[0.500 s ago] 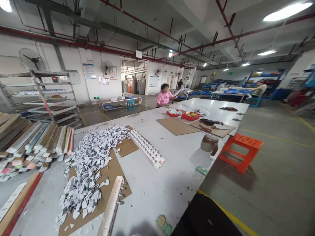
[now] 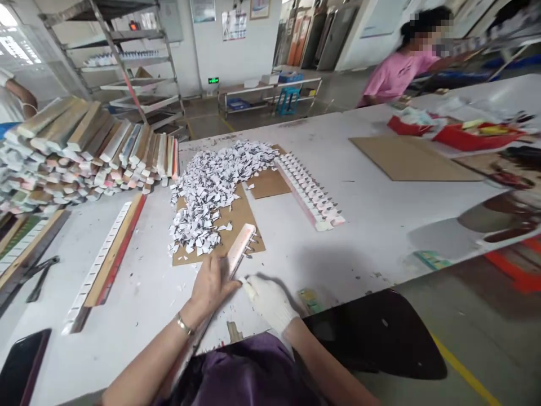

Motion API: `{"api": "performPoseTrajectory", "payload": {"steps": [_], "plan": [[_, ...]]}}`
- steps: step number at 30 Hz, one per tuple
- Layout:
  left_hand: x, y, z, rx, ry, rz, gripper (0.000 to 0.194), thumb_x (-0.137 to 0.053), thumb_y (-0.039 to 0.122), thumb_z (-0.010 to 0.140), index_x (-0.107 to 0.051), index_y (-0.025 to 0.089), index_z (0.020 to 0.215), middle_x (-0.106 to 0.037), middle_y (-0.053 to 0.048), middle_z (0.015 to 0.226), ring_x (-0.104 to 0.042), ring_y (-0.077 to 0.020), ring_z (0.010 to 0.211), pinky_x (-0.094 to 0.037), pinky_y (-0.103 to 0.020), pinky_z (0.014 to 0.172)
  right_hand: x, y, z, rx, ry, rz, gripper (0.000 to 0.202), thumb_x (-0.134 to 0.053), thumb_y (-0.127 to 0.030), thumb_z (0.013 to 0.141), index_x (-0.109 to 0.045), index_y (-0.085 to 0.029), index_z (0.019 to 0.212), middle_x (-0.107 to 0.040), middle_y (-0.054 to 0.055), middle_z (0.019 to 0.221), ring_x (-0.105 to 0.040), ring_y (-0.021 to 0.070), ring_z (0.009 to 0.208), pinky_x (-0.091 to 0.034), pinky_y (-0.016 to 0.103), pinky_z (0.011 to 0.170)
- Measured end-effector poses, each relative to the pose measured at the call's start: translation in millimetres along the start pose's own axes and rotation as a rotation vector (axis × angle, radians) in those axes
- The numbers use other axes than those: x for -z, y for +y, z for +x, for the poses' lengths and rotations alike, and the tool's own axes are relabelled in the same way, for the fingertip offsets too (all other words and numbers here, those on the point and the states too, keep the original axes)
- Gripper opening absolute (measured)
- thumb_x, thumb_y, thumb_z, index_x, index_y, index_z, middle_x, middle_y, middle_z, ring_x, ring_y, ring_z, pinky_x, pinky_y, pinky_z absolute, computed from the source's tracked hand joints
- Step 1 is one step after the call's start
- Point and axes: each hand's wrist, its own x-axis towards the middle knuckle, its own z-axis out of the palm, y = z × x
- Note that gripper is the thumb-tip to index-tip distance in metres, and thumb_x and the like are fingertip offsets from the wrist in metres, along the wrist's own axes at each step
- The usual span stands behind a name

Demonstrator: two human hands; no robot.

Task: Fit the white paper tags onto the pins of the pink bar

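A long pale strip (image 2: 240, 243) with small dark pieces along its right edge slants from the cardboard toward my lap. My bare left hand (image 2: 210, 285), with a metal band at the wrist, is wrapped round the strip. Beside it my right hand (image 2: 266, 297), in a white glove, has its fingers pinched at the strip's right side; what they hold is too small to name. A heap of small white-grey pieces (image 2: 207, 192) lies on brown cardboard (image 2: 249, 217) beyond my hands. A second strip with rows of dark-tipped pieces (image 2: 310, 194) lies right of the heap.
Stacked wooden bars (image 2: 84, 141) stand at the left, with a red-edged bar (image 2: 112, 259), a black tool (image 2: 42, 276) and a phone (image 2: 25, 361) nearer. A person in pink (image 2: 395, 73) is across the table (image 2: 359, 225). Red trays (image 2: 473, 138) sit at the right.
The view has turned down and left. Both my hands now show, at the near strip, where none showed earlier. The phone and black tool have come into view.
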Motion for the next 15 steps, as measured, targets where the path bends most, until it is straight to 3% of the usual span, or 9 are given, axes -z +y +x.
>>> {"api": "performPoseTrajectory", "payload": {"steps": [2, 6, 9, 15], "plan": [[-9.7, -6, 12, -0.025, -0.018, 0.062, 0.074, -0.08, 0.039, 0.071, -0.047, 0.013, 0.132, -0.053, -0.015, 0.12, -0.055, -0.0302, 0.11, -0.05, -0.047, 0.097, -3, 2, 16, -0.023, 0.02, -0.081, 0.024, -0.044, -0.024, 0.103, -0.066, -0.017, 0.094, -0.071, 0.007, 0.089, -0.066, 0.0171, 0.079, -0.038, 0.028, 0.062], [-25.4, -16, 20, -0.002, -0.087, 0.022, 0.049, -0.068, 0.028, 0.079, -0.052, 0.01, 0.121, -0.052, -0.013, 0.116, -0.056, -0.0277, 0.108, -0.05, -0.045, 0.101, -14, 0, 41, -0.091, 0.045, -0.189, 0.02, -0.054, -0.03, 0.102, -0.066, -0.014, 0.099, -0.068, 0.007, 0.093, -0.065, 0.0162, 0.08, -0.048, 0.026, 0.069], [-27.0, -20, 19, 0.006, -0.091, -0.011, 0.045, -0.066, 0.029, 0.079, -0.054, 0.012, 0.119, -0.052, -0.011, 0.115, -0.057, -0.0267, 0.106, -0.05, -0.044, 0.101, -22, -2, 45, -0.106, 0.055, -0.218, 0.033, -0.061, -0.041, 0.1, -0.063, -0.013, 0.115, -0.065, 0.009, 0.107, -0.064, 0.0193, 0.09, -0.056, 0.036, 0.08], [-28.1, -21, 18, 0.027, -0.105, -0.02, 0.049, -0.065, 0.03, 0.079, -0.052, 0.013, 0.124, -0.052, -0.012, 0.117, -0.056, -0.0287, 0.111, -0.051, -0.045, 0.101, -25, 4, 42, -0.07, 0.031, -0.217, 0.038, -0.066, -0.039, 0.097, -0.061, -0.011, 0.122, -0.062, 0.013, 0.119, -0.063, 0.0235, 0.102, -0.056, 0.041, 0.088]]}}
